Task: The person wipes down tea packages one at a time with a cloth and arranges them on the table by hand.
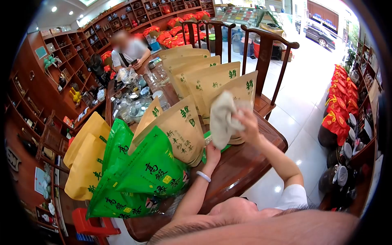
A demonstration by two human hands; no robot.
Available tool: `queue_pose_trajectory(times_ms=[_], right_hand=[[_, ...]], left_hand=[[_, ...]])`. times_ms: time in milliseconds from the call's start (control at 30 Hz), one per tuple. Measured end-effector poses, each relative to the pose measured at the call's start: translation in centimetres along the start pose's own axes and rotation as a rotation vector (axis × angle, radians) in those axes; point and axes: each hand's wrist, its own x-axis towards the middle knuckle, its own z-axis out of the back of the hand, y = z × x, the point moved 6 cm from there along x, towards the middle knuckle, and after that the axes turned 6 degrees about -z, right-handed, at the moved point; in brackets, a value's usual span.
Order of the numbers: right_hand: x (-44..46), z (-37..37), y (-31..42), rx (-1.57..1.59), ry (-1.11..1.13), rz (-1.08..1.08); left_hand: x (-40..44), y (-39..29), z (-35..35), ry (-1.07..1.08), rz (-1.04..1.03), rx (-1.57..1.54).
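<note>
A crumpled pale cloth (221, 122) hangs from my right hand (248, 125), which is closed on it in front of the nearest brown paper tea bag (245, 90). My left hand (212, 154) is low at the table, fingers closed on a small green packet (207, 138) that is mostly hidden by the hand and cloth. Just left of it stands another brown tea bag (178, 134) with green lettering. Large green tea bags (149, 167) lean at the near left, with yellow bags (86, 159) beside them.
The dark wooden table (234, 173) carries glass teaware (139, 108) behind the bags. Wooden chairs (267, 53) line the far right side. Across the table sits a person (128, 53). A red stool (96, 222) is at lower left; jars with red covers (341, 102) stand right.
</note>
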Motion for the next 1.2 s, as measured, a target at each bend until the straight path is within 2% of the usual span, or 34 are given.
queue_pose_trajectory(times_ms=[67,100,133,200,233,267,333,400,467,533,567,633,767,833,933,1000,1033,1100,1133,1200], right_hand=[[-4.0,-1.3,0.5,-0.047,0.157,0.025],[-5.9,-1.8,0.6,-0.063,0.220,0.039],[-7.4,-2.0,0.3,-0.014,0.279,-0.049],[-9.0,-1.6,0.1,0.073,0.274,-0.201],[-8.9,-1.2,0.1,0.068,0.272,-0.204],[-8.5,-0.4,-0.2,0.106,0.203,-0.240],[-7.1,0.9,-0.7,0.134,0.128,-0.280],[-3.8,2.7,-1.7,0.222,-0.038,-0.418],[1.1,4.1,0.5,0.114,-0.127,-0.196],[4.8,4.6,2.7,0.054,-0.160,-0.055],[6.3,4.5,3.3,0.057,-0.160,-0.057],[8.1,3.3,5.1,-0.051,-0.066,0.069],[4.4,-0.8,4.1,-0.057,0.102,0.115],[0.5,-2.0,2.8,-0.037,0.269,0.014],[-5.4,-1.6,1.5,-0.075,0.326,-0.021],[-9.4,-1.1,-0.5,-0.109,0.396,-0.191],[-10.5,-0.7,-1.2,-0.113,0.393,-0.195],[-11.6,1.2,-3.2,-0.160,0.217,-0.346],[-11.4,1.9,-3.6,-0.165,0.212,-0.356],[-9.7,4.3,-7.3,0.143,-0.037,-0.778]], left_hand=[[-0.1,-2.0,0.4,-0.195,-0.109,-0.210],[-0.1,-2.8,0.4,-0.260,0.001,-0.341],[0.0,-2.8,0.8,-0.263,-0.001,-0.338],[0.1,-2.9,0.6,-0.012,0.011,0.144],[0.1,-3.3,0.6,-0.009,0.025,0.181],[0.0,-3.0,0.3,-0.002,0.023,0.178],[-0.1,-3.3,0.6,-0.171,-0.111,0.097],[0.0,-3.3,0.4,-0.141,-0.100,0.080],[0.1,-3.2,0.5,-0.112,-0.086,0.069],[0.2,-3.2,0.6,-0.033,-0.105,0.242],[0.2,-3.4,0.6,-0.031,-0.128,0.227],[0.2,-3.8,0.6,-0.047,-0.166,0.244],[0.1,-3.9,0.7,-0.046,-0.225,0.312],[0.2,-3.8,0.8,-0.030,-0.259,0.348],[0.2,-4.0,0.6,-0.036,-0.304,0.386],[0.0,-4.2,0.5,-0.054,-0.314,0.385],[0.0,-4.5,0.5,-0.072,-0.330,0.362],[0.2,-4.5,0.5,-0.085,-0.350,0.334],[0.1,-3.7,0.5,-0.076,-0.301,0.312],[0.1,-3.1,0.6,-0.049,-0.256,0.288]])
